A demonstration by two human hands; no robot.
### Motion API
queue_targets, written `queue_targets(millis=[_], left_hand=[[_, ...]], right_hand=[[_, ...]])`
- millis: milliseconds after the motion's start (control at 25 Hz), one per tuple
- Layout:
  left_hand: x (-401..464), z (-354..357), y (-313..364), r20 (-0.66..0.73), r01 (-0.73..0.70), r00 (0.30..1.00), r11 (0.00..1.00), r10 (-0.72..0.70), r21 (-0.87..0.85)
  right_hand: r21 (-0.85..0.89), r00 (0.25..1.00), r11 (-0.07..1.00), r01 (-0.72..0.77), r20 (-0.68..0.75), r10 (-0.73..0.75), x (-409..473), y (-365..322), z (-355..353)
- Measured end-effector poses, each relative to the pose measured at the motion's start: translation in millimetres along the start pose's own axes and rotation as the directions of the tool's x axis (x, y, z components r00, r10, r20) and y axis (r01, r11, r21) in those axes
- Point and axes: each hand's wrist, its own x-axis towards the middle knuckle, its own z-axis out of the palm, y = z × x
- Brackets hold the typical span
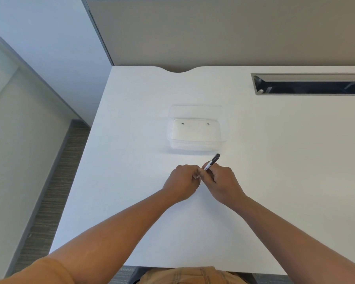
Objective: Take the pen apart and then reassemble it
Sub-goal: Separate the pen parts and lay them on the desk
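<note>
A pen (212,162) with a white barrel and a black clip end sticks up and away from between my two hands, just above the white desk (131,140). My right hand (223,183) is closed around the barrel. My left hand (182,181) is closed on the pen's near end, fingertips touching those of the right hand. The tip end of the pen is hidden inside my fingers.
A clear plastic box (196,130) with its lid folded back stands just beyond my hands. A cable slot (309,84) is cut into the desk at the back right. The desk's left edge drops to the floor.
</note>
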Motion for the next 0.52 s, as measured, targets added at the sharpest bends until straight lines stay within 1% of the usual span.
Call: queue_targets(millis=[80,120,160,200,280,360,520], left_hand=[[-2.2,-0.3,-1.6,-0.039,0.01,0.999,0.99,-0.016,-0.139],[-3.2,-1.0,-1.6,-0.058,0.05,0.996,0.967,-0.067,-0.249],[-3.8,-2.0,-1.4,-0.066,0.098,0.989,0.922,-0.133,-0.375],[-4.1,-3.0,-1.5,-0.055,0.142,0.979,0.853,-0.195,-0.501],[-5.8,-5.1,-1.6,0.012,0.188,0.968,0.687,-0.252,-0.702],[-9.8,-7.3,-2.6,0.078,0.218,0.96,0.55,-0.267,-0.806],[-19.2,-9.9,-3.3,0.177,0.303,0.93,0.399,-0.323,-0.865]], right_hand=[[0.038,0.999,0.999,-0.034,0.001,0.034,-3.6,2.6,-1.5],[0.045,0.999,0.998,-0.051,-0.005,0.051,-5.1,2.8,-2.1],[0.04,0.999,0.998,-0.054,-0.007,0.054,-6.8,2.8,-2.8],[0.024,0.999,0.999,-0.042,0.002,0.042,-8.0,2.6,-3.2],[-0.021,1.0,1.0,0.004,0.025,-0.003,-9.4,-0.1,-2.6],[-0.042,0.999,0.998,0.042,0.029,-0.041,-8.5,-5.0,-2.3],[-0.047,0.996,0.996,0.08,0.049,-0.077,-5.4,-15.7,-7.6]])
